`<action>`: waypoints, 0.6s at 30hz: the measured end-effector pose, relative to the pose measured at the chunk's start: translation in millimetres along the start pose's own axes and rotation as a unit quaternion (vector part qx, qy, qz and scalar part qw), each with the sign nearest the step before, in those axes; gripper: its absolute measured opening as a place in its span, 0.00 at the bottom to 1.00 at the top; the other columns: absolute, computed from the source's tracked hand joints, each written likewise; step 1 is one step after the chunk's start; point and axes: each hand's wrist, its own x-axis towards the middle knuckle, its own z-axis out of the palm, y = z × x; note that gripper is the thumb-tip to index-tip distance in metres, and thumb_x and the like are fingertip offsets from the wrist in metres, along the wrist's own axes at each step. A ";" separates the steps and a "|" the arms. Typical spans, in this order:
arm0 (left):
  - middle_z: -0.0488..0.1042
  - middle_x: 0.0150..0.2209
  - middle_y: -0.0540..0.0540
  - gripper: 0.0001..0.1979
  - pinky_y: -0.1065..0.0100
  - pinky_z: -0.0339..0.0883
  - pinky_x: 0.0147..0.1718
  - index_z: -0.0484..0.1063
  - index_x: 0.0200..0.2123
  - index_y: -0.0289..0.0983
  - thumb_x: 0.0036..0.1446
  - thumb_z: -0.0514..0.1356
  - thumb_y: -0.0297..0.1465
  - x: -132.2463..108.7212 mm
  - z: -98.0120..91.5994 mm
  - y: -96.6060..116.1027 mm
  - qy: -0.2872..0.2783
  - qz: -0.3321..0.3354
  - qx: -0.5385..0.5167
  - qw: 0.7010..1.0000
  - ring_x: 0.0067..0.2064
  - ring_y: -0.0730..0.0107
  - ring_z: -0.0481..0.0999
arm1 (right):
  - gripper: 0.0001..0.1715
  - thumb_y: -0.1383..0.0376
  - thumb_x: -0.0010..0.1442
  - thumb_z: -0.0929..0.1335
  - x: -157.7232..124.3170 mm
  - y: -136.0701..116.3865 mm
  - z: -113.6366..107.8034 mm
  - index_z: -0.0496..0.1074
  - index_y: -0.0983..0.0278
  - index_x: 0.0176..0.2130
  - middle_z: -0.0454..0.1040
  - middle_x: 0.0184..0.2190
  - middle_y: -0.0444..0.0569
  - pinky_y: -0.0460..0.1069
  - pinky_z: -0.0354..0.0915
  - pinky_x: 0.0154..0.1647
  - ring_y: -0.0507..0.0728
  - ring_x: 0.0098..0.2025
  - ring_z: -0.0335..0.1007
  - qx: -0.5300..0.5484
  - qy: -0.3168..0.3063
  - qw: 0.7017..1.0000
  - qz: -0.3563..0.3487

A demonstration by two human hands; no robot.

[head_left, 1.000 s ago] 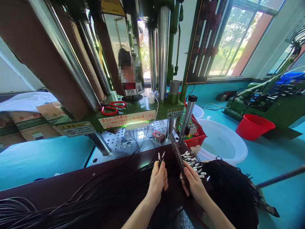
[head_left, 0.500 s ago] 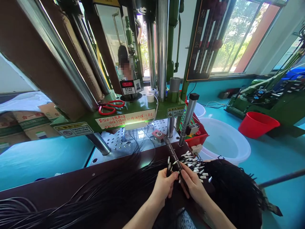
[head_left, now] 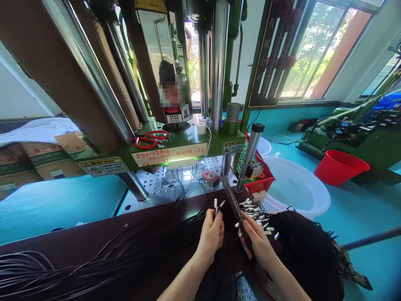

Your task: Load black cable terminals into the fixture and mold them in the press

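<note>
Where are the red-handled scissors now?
In the head view, the red-handled scissors lie on the green machine ledge, left of the white tape rolls, just above the label with red writing.

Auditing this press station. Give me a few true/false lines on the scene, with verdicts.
1. The left hand pinches black cables with pale tips. True.
2. The red scissors lie on the green machine. True.
3. The right hand holds the scissors. False: it holds a long dark bar.
4. The red bucket sits inside a white basin. False: it stands apart, to the right of the basin.
</note>
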 end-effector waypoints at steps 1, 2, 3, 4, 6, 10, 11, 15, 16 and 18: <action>0.49 0.11 0.64 0.21 0.80 0.37 0.06 0.52 0.25 0.41 0.44 0.56 0.50 -0.3 1.5 0.3 -0.023 -0.015 0.014 1.000 0.10 0.85 0.43 | 0.31 0.52 0.58 0.61 -0.6 -0.9 0.7 0.57 0.66 0.56 0.65 0.16 0.38 0.39 0.48 0.05 0.45 0.09 0.52 -0.008 -0.004 1.000 0.000; 0.49 0.10 0.64 0.21 0.80 0.38 0.06 0.53 0.25 0.41 0.43 0.58 0.50 -0.6 3.0 0.6 -0.042 -0.027 0.026 0.998 0.09 0.85 0.44 | 0.31 0.52 0.57 0.61 -1.1 -1.8 1.3 0.58 0.66 0.55 0.65 0.17 0.38 0.39 0.48 0.05 0.45 0.09 0.53 -0.016 -0.008 1.000 0.000; 0.49 0.10 0.64 0.21 0.80 0.38 0.06 0.55 0.24 0.40 0.42 0.59 0.49 -0.9 4.3 0.7 -0.053 -0.037 0.035 0.997 0.09 0.86 0.44 | 0.31 0.52 0.57 0.61 -1.4 -2.5 1.9 0.58 0.66 0.55 0.65 0.17 0.39 0.39 0.48 0.05 0.44 0.09 0.53 -0.024 -0.012 1.000 0.000; 0.49 0.09 0.64 0.21 0.79 0.38 0.06 0.56 0.24 0.39 0.41 0.59 0.49 -1.1 5.1 0.9 -0.058 -0.043 0.040 0.997 0.09 0.86 0.44 | 0.31 0.52 0.57 0.61 -1.6 -3.1 2.2 0.59 0.66 0.55 0.65 0.18 0.39 0.39 0.48 0.06 0.44 0.09 0.53 -0.030 -0.015 0.999 -0.001; 0.49 0.09 0.64 0.21 0.79 0.38 0.06 0.57 0.23 0.39 0.40 0.60 0.49 -1.3 5.5 1.5 -0.055 -0.050 0.042 0.996 0.09 0.86 0.44 | 0.30 0.53 0.58 0.61 -1.1 -3.2 2.1 0.58 0.66 0.55 0.66 0.18 0.39 0.39 0.49 0.06 0.44 0.09 0.54 -0.040 -0.024 0.999 -0.003; 0.49 0.08 0.63 0.21 0.78 0.38 0.06 0.58 0.22 0.39 0.40 0.60 0.49 -1.6 2.8 3.0 -0.046 -0.054 0.041 0.997 0.09 0.86 0.44 | 0.30 0.53 0.59 0.60 1.2 -1.1 -0.4 0.56 0.67 0.56 0.65 0.16 0.38 0.39 0.49 0.05 0.44 0.09 0.53 -0.055 -0.047 0.997 -0.002; 0.49 0.08 0.63 0.21 0.78 0.38 0.06 0.58 0.22 0.39 0.40 0.60 0.49 -1.6 2.0 3.4 -0.046 -0.055 0.041 0.997 0.09 0.86 0.44 | 0.31 0.53 0.59 0.60 1.6 -0.5 -1.0 0.56 0.67 0.56 0.65 0.16 0.38 0.39 0.49 0.05 0.44 0.09 0.53 -0.059 -0.050 0.997 -0.001; 0.49 0.08 0.63 0.20 0.77 0.38 0.07 0.59 0.22 0.39 0.40 0.60 0.48 -1.0 1.1 3.5 -0.055 -0.060 0.043 0.996 0.08 0.85 0.44 | 0.32 0.52 0.58 0.60 1.2 0.1 -1.4 0.57 0.67 0.56 0.65 0.16 0.39 0.39 0.49 0.06 0.44 0.09 0.53 -0.067 -0.051 0.996 0.002; 0.49 0.08 0.63 0.20 0.77 0.38 0.08 0.59 0.22 0.39 0.40 0.60 0.48 -0.4 1.5 2.5 -0.048 -0.058 0.046 0.996 0.09 0.85 0.44 | 0.32 0.52 0.59 0.60 0.8 0.2 -0.9 0.56 0.67 0.56 0.65 0.16 0.39 0.39 0.48 0.06 0.44 0.09 0.53 -0.073 -0.052 0.996 0.000; 0.50 0.09 0.62 0.19 0.76 0.40 0.09 0.59 0.21 0.38 0.40 0.61 0.46 1.2 2.6 -0.3 -0.017 -0.023 0.057 0.998 0.10 0.84 0.46 | 0.31 0.52 0.59 0.59 0.1 0.7 0.9 0.56 0.66 0.57 0.64 0.16 0.37 0.39 0.47 0.06 0.44 0.09 0.52 -0.098 -0.053 0.994 -0.012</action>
